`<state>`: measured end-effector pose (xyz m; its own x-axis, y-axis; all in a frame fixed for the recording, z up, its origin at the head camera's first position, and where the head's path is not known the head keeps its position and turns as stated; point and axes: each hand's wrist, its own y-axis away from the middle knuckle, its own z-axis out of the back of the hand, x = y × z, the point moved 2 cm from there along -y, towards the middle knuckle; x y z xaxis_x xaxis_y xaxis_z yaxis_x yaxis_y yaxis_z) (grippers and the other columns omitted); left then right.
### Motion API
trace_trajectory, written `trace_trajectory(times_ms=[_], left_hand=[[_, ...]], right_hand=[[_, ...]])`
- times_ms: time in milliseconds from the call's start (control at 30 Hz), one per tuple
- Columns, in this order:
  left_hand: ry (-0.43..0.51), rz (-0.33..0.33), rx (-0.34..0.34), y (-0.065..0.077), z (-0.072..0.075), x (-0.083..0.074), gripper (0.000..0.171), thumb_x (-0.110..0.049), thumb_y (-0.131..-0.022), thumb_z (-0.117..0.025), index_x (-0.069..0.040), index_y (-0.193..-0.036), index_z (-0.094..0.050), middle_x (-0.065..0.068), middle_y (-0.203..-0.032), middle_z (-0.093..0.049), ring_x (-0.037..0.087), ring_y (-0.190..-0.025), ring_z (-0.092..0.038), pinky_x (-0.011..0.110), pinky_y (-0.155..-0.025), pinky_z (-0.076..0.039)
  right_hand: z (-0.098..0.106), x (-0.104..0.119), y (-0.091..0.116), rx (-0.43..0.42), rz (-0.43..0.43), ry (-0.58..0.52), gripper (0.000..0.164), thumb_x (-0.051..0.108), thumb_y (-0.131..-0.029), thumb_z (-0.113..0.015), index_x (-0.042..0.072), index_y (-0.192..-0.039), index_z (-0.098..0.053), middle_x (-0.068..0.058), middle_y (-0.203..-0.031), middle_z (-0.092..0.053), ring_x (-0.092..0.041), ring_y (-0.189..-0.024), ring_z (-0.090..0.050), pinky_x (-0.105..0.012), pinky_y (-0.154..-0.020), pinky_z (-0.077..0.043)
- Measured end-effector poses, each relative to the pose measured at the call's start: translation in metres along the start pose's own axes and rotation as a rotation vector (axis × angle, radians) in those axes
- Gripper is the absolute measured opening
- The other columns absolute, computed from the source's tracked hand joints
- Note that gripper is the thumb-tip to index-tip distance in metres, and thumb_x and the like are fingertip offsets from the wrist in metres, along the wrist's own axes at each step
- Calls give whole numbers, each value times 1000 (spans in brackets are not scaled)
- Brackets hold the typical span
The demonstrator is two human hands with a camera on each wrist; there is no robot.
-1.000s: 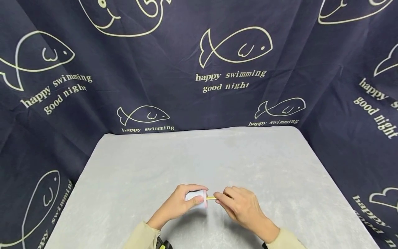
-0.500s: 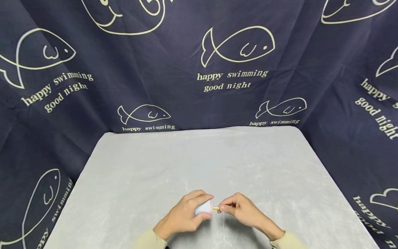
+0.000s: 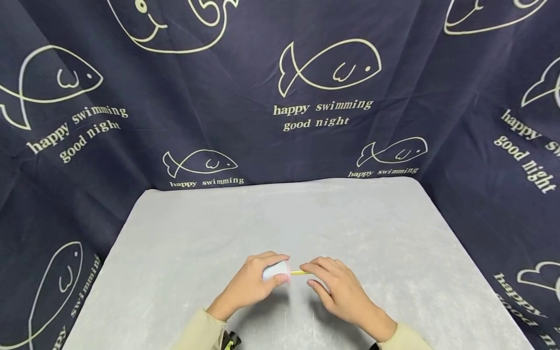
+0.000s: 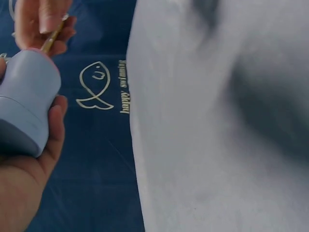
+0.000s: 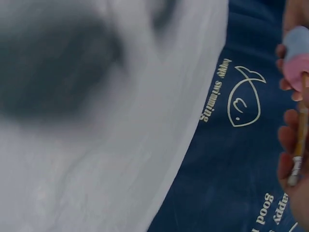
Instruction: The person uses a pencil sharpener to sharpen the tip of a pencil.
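Observation:
In the head view my left hand (image 3: 249,286) grips a light blue, rounded pencil sharpener (image 3: 275,271) on its side, its pink end facing right. A yellow pencil (image 3: 297,272) sticks out of that pink end. My right hand (image 3: 343,290) holds the pencil, with its fingertips over the shaft and the thumb lower down. The right wrist view shows the pencil (image 5: 302,121) entering the pink face (image 5: 293,72), its metal-capped end lying along the fingers. From the left wrist, the sharpener's smooth body (image 4: 31,79) fills the palm. The pencil's tip is hidden inside.
Both hands are above a table with a pale grey cloth (image 3: 280,218). Dark blue curtains (image 3: 258,141) with fish drawings and lettering stand behind it and at both sides. A dark strap (image 3: 229,340) shows at the left cuff.
Both hands dipped toward me and rightward half a second ago, then came back up and left. The right hand has turned about the pencil, its thumb shifting from against the shaft to lower down.

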<state>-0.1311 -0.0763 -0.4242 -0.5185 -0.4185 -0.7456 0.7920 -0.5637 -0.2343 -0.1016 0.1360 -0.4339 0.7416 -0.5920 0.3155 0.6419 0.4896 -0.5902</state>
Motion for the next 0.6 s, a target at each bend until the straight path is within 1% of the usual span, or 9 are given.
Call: trace_trajectory(times_ms=[67, 133, 200, 267, 333, 433, 500, 533, 600], left_hand=[[29, 27, 16, -1, 4, 2, 40, -31, -92, -61, -4, -122, -63, 6, -109, -69, 16, -95, -65, 34, -85, -52], [78, 56, 36, -2, 6, 4, 39, -31, -93, -59, -4, -122, -63, 9, -115, -68, 22, -108, -63, 41, -94, -49], [128, 71, 52, -3, 7, 4, 38, -29, -94, -58, -4, -122, -63, 11, -119, -67, 27, -112, -61, 45, -97, -46], [162, 69, 58, -4, 8, 4, 36, -26, -95, -58, -3, -121, -63, 12, -120, -66, 29, -113, -61, 45, -98, -46], [190, 55, 59, -5, 7, 2, 34, -23, -95, -59, -1, -120, -64, 13, -118, -67, 29, -111, -62, 43, -96, -47], [225, 33, 72, -5, 5, -2, 32, -20, -95, -58, 0, -119, -64, 16, -116, -67, 26, -107, -63, 38, -93, -49], [225, 17, 72, -5, 2, -5, 31, -19, -95, -58, 0, -119, -64, 15, -115, -68, 23, -106, -64, 35, -92, -50], [213, 9, 68, -4, 0, -6, 31, -19, -94, -59, 0, -119, -64, 14, -113, -68, 20, -101, -65, 32, -88, -51], [159, -30, 53, -2, -4, -8, 33, -20, -92, -62, -1, -119, -64, 11, -111, -68, 15, -95, -64, 27, -82, -52]], right_hand=[[-1, 0, 0, -24, 78, 66, 26, 23, -96, -56, 12, -118, -64, 5, -106, -64, -9, -88, -59, -24, -72, -44], [-3, 0, 1, -38, 145, 137, 31, 27, -100, -48, 12, -123, -62, 3, -108, -63, -12, -89, -60, -26, -73, -44], [-4, 0, 1, -40, 186, 210, 35, 30, -102, -42, 13, -127, -60, 3, -108, -63, -13, -88, -60, -27, -73, -44], [-5, 1, 0, -53, 215, 269, 37, 32, -103, -38, 15, -128, -59, 4, -104, -62, -12, -83, -59, -26, -71, -43], [-5, 2, -2, -103, 247, 312, 36, 32, -103, -37, 17, -124, -62, 7, -96, -61, -9, -73, -54, -22, -64, -38], [-3, 5, -6, -245, 311, 355, 32, 29, -103, -38, 19, -115, -66, 9, -77, -54, -4, -56, -38, -14, -52, -25], [-1, 6, -8, -311, 324, 354, 30, 28, -103, -40, 20, -106, -69, 9, -68, -46, -2, -51, -28, -11, -48, -18], [0, 7, -9, -314, 311, 328, 30, 29, -103, -41, 20, -101, -69, 10, -64, -43, 0, -49, -24, -9, -47, -15], [1, 7, -9, -241, 238, 217, 27, 28, -101, -45, 21, -95, -70, 12, -61, -43, 4, -48, -21, -7, -44, -14]])
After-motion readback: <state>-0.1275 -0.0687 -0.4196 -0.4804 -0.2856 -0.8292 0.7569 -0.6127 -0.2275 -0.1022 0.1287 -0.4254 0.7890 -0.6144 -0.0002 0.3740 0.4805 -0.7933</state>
